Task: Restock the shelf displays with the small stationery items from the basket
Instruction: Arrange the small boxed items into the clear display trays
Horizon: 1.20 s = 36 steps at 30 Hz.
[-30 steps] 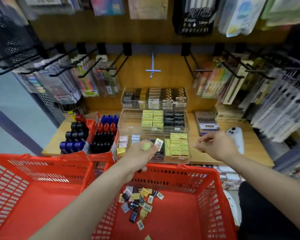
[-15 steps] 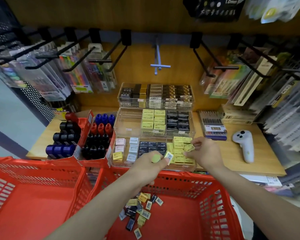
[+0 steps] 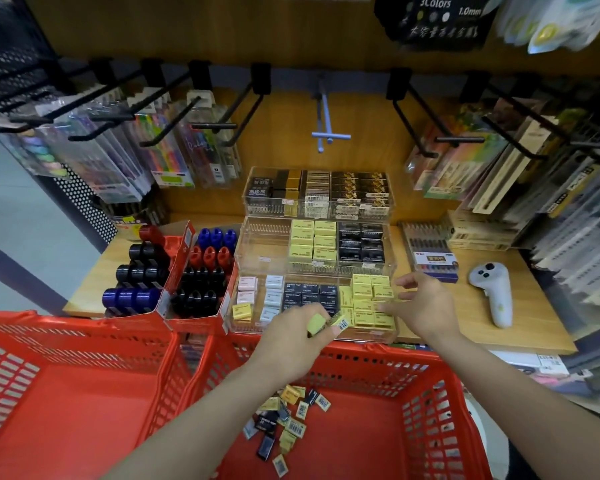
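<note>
My left hand (image 3: 290, 341) grips a few small yellow erasers (image 3: 321, 323), one showing a barcode, just above the front edge of the clear tiered display (image 3: 243, 327). My right hand (image 3: 421, 306) hovers over the stack of yellow erasers (image 3: 369, 296) in the display's front right section. Its fingers are spread and relaxed, with the fingertips at the stack and nothing in them. Below my arms, the red basket (image 3: 426, 386) holds several loose yellow, dark and barcoded erasers (image 3: 284, 424) on its floor.
A second red basket (image 3: 66, 393) stands at the left. Red cardboard boxes of markers (image 3: 187, 271) sit left of the display. To its right lie a pen box (image 3: 430, 254) and a white controller (image 3: 492, 296). Black hooks (image 3: 426, 133) with pen packs jut out overhead.
My right hand came in over the front yellow stack with an eraser pinched, and now its fingers are spread and hold nothing. My left hand stays put, still holding erasers.
</note>
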Each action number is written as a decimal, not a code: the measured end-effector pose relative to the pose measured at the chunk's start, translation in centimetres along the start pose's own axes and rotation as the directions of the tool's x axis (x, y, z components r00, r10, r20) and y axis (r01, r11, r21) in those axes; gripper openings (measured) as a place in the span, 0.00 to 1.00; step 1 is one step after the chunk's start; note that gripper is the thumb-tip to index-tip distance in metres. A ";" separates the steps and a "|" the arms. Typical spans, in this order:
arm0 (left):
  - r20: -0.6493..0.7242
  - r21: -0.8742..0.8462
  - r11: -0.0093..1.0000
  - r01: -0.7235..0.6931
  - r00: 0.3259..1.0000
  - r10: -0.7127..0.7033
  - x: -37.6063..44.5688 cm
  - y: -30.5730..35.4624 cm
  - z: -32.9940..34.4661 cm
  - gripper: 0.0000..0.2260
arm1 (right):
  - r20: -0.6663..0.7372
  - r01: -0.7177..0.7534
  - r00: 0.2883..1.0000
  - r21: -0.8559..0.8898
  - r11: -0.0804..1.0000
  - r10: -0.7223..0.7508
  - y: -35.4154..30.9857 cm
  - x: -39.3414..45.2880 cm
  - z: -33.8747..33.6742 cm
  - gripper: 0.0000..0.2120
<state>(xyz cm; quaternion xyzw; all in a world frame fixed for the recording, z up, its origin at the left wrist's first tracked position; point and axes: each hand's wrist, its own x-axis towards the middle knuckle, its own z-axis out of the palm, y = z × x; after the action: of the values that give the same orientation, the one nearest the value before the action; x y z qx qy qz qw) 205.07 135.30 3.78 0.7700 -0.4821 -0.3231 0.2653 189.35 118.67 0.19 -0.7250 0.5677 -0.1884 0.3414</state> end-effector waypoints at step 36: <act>0.192 -0.111 0.968 0.224 0.961 -0.200 7.1 0.6 3.1 0.19 | -0.072 0.350 0.935 0.031 0.936 -0.347 2.0 -1.4 3.1 0.08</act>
<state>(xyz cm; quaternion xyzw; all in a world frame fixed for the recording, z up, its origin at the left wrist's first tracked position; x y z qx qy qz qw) 204.68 128.31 0.45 0.7658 -0.3962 -0.4488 0.2348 189.59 120.64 -3.18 -0.8000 0.4371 -0.2816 0.2994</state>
